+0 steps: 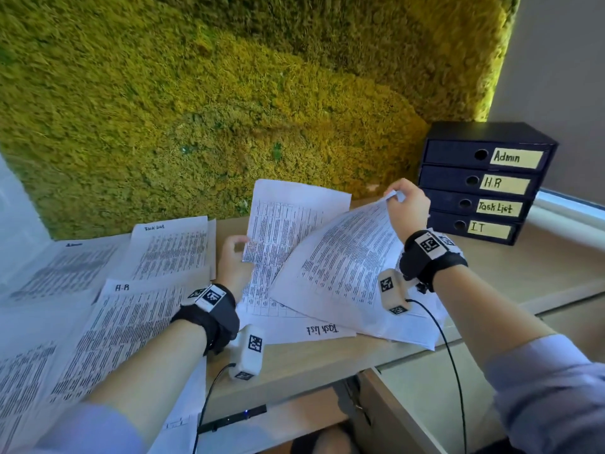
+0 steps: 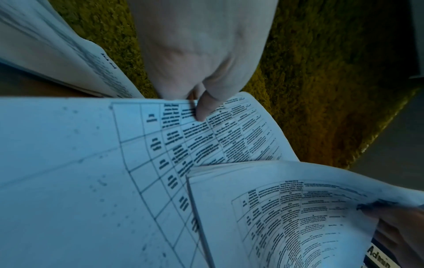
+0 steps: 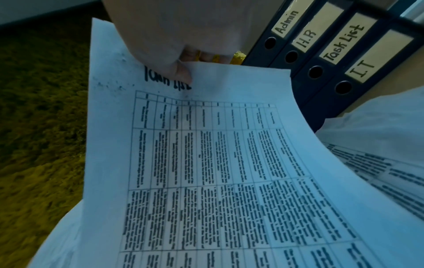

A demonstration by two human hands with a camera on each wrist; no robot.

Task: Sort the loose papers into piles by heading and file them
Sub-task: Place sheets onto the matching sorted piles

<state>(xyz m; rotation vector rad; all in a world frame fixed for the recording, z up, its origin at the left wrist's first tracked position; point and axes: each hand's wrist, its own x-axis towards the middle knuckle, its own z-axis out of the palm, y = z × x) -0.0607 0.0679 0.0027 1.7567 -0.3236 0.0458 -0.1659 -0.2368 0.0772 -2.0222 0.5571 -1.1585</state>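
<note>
My right hand [image 1: 404, 204] pinches the top edge of a printed sheet [image 1: 343, 257] headed "Task List" [image 3: 167, 79], lifting it off the loose heap [image 1: 415, 329] on the desk. My left hand [image 1: 234, 257] pinches the edge of another table-printed sheet [image 1: 281, 224], raised upright; its thumb [image 2: 204, 107] lies on the print. To the left lie sorted piles: one headed "Task List" [image 1: 170, 250], one headed "H.R" [image 1: 127, 322], and one [image 1: 65, 270] with a blurred heading. A dark filing box [image 1: 481, 181] stands at the right, drawers labelled Admin, H.R, Task List, I.T.
A green moss wall [image 1: 229, 93] backs the wooden desk [image 1: 523, 267]. An upside-down "Task List" sheet [image 1: 311, 330] lies near the front edge. Cables run from both wrist cameras over the desk edge. A grey wall [image 1: 556, 77] is at the right.
</note>
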